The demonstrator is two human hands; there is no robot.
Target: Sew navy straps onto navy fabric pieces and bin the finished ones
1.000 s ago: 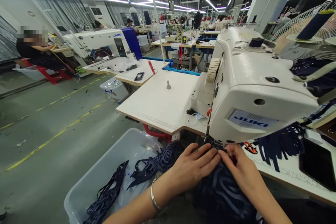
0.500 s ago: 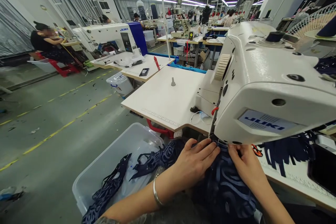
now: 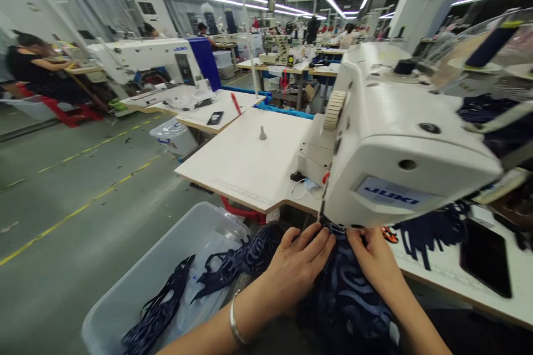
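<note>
A navy patterned garment (image 3: 350, 288) hangs down from beneath the head of a white sewing machine (image 3: 416, 150). My left hand (image 3: 302, 255) lies over the cloth at the left of the needle area, fingers together and pressing the fabric. On the right side, my right hand (image 3: 372, 252) pinches the garment's edge between thumb and fingers, close under the machine head. The needle and presser foot are mostly hidden by the machine and my fingers. More navy cloth (image 3: 233, 258) trails leftward from my left hand into a clear plastic bin (image 3: 112, 294).
Navy strips (image 3: 433, 230) and a black phone (image 3: 485, 258) lie on the table to the right, with orange-handled scissors (image 3: 389, 234) beside my right hand. The sewing table (image 3: 245, 155) spreads out ahead. A second machine (image 3: 141, 61) and a seated person (image 3: 37, 72) are at the left.
The whole view has shifted, so the machine, bin and hands appear further left and more of the phone shows. Both hands keep their places on the garment.
</note>
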